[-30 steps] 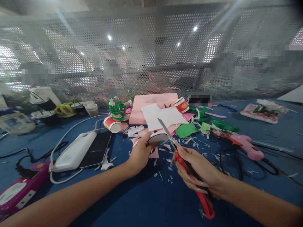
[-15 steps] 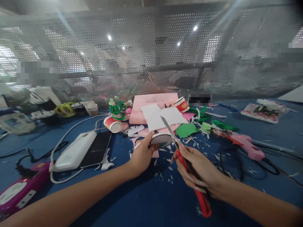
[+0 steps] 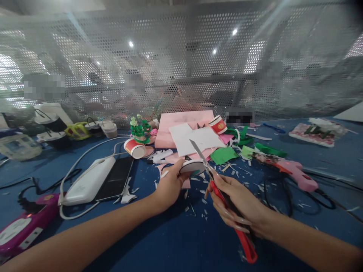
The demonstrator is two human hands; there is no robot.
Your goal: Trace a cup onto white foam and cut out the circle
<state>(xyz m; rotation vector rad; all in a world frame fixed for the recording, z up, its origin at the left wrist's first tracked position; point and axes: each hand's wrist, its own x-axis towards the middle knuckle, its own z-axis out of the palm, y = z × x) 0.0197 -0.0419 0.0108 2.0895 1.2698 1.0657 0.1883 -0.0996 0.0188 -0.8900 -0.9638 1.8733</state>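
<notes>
Between the thumb and fingers of my left hand (image 3: 169, 187) is a round white disc with a dark rim (image 3: 190, 166), tilted, a small teal patch on its lower part. My right hand (image 3: 234, 200) is wrapped round red-handled scissors (image 3: 217, 190). Their blades point up and to the left, crossing the right edge of the disc; whether they grip its edge I cannot tell. Behind the disc lie white paper sheets (image 3: 202, 138) on pink paper (image 3: 170, 130), with a green paper piece (image 3: 224, 155) to the right. My palms hide part of both held things.
A pink glue gun (image 3: 295, 173) with a black cable lies right. Red-and-white paper cups (image 3: 135, 148), a green paper plant (image 3: 139, 130), a phone (image 3: 115, 178), a white power bank (image 3: 89, 181) and a purple power strip (image 3: 27, 223) stand left. White scraps litter the blue table (image 3: 181, 241).
The scissors' handles have swung slightly down and right, and the blade tip has shifted a little left. The disc has moved slightly left with my left hand.
</notes>
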